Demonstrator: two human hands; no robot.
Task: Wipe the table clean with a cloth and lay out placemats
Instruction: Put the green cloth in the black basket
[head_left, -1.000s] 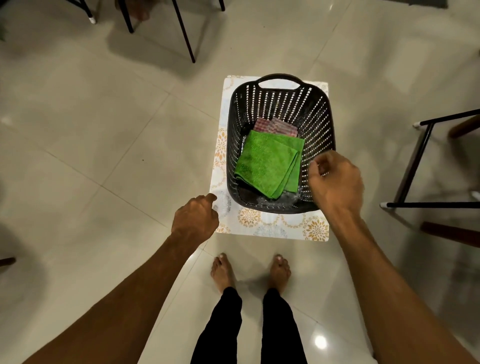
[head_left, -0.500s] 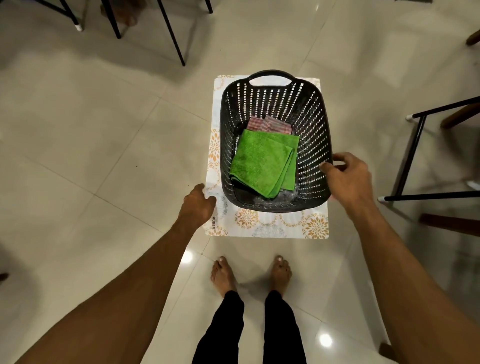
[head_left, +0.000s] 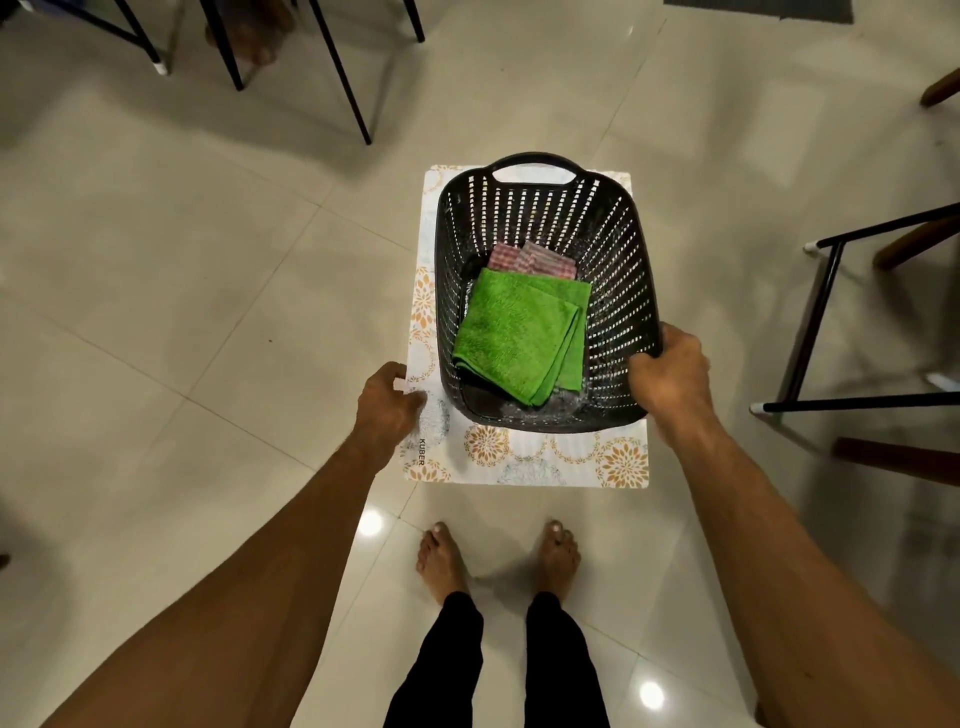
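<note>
A black perforated plastic basket (head_left: 618, 270) stands on a white placemat (head_left: 535, 457) with orange floral print, lying on the tiled floor. Inside the basket lie a folded green cloth (head_left: 514, 338) and, behind it, a red checked cloth (head_left: 535, 257). My right hand (head_left: 670, 374) grips the basket's near right rim. My left hand (head_left: 387, 402) pinches the placemat's left edge near its front corner. How many mats lie under the basket is hidden.
Black metal chair and table legs (head_left: 343, 78) stand at the far left, and a black metal frame (head_left: 826, 312) with wooden legs at the right. My bare feet (head_left: 498, 558) stand just behind the mat. Glossy floor tiles surround everything.
My right hand moved from above the basket to its near right rim and closed on it. My left hand reached forward and took the placemat's left edge.
</note>
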